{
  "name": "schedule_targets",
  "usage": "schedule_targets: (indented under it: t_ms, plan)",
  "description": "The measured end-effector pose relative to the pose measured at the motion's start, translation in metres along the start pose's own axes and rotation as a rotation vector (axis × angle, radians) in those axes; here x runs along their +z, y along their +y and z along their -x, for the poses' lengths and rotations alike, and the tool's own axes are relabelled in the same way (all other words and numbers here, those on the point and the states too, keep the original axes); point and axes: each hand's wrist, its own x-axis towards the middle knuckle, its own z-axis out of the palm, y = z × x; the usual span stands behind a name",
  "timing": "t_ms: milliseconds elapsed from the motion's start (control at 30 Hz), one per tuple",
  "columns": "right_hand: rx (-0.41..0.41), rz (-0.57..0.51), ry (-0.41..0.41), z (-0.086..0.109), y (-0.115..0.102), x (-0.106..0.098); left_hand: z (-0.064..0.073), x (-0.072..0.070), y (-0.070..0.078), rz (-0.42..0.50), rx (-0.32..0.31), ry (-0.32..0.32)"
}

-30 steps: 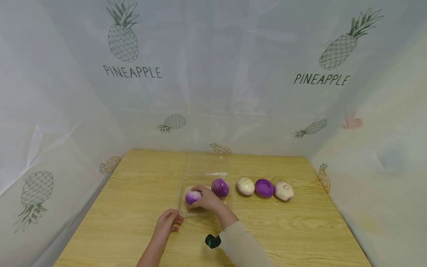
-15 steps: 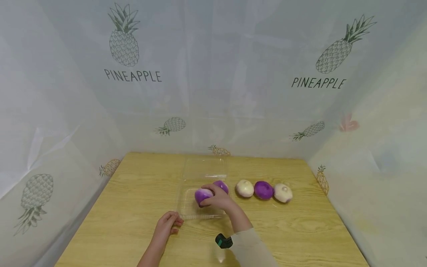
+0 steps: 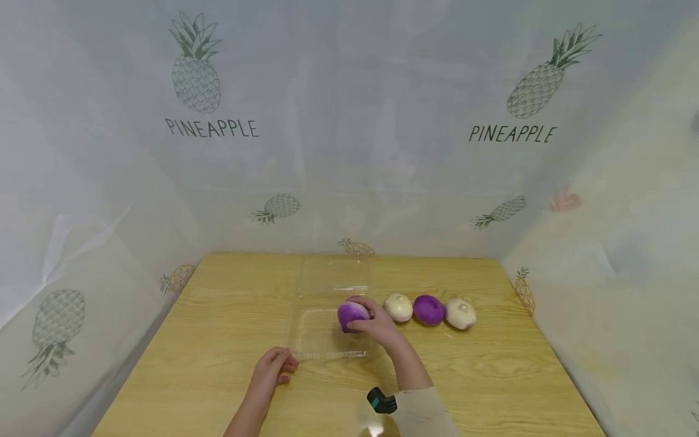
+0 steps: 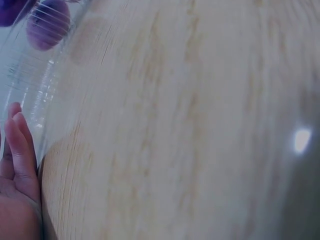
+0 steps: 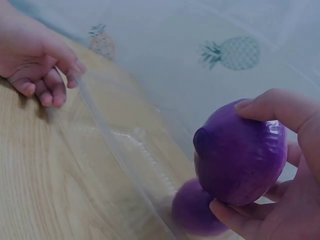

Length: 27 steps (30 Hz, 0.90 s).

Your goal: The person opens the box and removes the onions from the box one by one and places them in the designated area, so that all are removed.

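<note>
My right hand (image 3: 381,328) grips a glossy purple-and-white onion (image 5: 240,152), thumb on one side and fingers on the other. The held onion is over the right side of a clear plastic container (image 3: 306,334) whose lid (image 3: 333,274) lies folded back. Behind it a second purple onion (image 5: 197,210) sits in the container, mostly covered in the head view. My left hand (image 3: 273,367) is at the container's near left corner, where thumb and forefinger pinch the rim in the right wrist view. Its other fingers curl loosely beside the container.
To the right of the container, a row of onions stands on the wooden table (image 3: 491,376): a whitish one (image 3: 398,308), a purple one (image 3: 428,310) and another whitish one (image 3: 461,314). Pineapple-print curtains (image 3: 349,152) enclose the table at the back and sides.
My right hand has moved right across the container with the onion lifted in it, coming in front of the other onion. The left hand stays at the corner.
</note>
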Motion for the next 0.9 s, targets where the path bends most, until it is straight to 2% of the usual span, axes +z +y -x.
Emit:
schedule_targets:
  t_ms: [167, 467, 667, 900]
  plan:
    - [0.006, -0.027, 0.062, 0.008, 0.000, -0.015, -0.001, 0.001, 0.000, -0.004, 0.013, 0.014]
    - [0.003, -0.080, 0.198, 0.025, 0.009, -0.046, -0.002, -0.001, -0.005, -0.014, -0.013, 0.012]
    - [0.014, -0.179, 0.253, 0.035, 0.010, -0.066, 0.000, -0.005, -0.002, 0.004, -0.020, 0.018]
    - [-0.013, -0.370, 0.343, 0.049, 0.014, -0.091, 0.004, -0.003, 0.001, 0.029, -0.023, 0.003]
